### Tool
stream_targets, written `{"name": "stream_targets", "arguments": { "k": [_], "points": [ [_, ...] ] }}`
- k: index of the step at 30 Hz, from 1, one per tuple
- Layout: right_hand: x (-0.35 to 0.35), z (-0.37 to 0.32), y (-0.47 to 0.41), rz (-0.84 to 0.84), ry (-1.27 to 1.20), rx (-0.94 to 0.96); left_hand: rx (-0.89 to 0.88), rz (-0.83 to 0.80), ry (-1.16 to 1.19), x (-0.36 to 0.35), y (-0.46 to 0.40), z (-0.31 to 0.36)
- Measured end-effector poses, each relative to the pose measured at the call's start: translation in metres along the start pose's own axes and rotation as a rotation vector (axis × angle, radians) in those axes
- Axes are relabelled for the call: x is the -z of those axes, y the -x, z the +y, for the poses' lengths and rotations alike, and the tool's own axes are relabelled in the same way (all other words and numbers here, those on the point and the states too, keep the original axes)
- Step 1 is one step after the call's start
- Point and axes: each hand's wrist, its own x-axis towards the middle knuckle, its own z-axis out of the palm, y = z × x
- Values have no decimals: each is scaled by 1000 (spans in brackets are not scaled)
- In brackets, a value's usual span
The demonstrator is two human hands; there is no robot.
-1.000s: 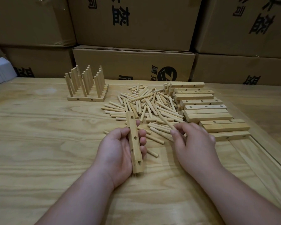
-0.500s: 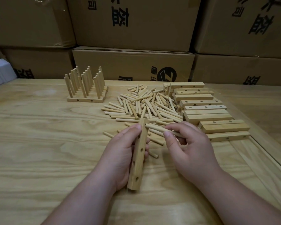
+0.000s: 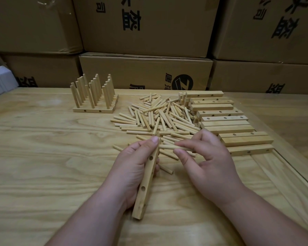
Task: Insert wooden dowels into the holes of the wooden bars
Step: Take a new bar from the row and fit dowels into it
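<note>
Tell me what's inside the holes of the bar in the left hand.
The bar in the left hand shows empty holes, no dowel in them. Any hole under the thumb is hidden.

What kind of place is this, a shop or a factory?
Probably a small workshop or packing room. Printed cardboard boxes are stacked behind a wooden table that holds a pile of loose dowels and rows of drilled wooden bars for hand assembly.

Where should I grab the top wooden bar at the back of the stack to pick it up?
Grab the top bar around its middle, coming down from above, and pinch its long front and back sides. It lies flat and sideways, highest on the stack of bars, so its top is free. The middle probably keeps it balanced. The pile of dowels crowds its left end.
</note>
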Motion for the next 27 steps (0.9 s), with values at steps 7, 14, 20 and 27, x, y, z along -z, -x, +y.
{"name": "stream_targets", "arguments": {
  "k": [7,14,20,27],
  "points": [
    [0,-1,1,-70,22,-27,9,-15,-16,3,-1,0],
    [-1,-5,2,-117,7,-118,8,-31,-33,7,-2,-2],
    [-5,-12,5,-140,-153,-341,10,-35,-30,9,-4,-4],
    [-3,-16,4,-178,-240,-440,-14,-36,-53,9,-3,-5]
  ]
}}
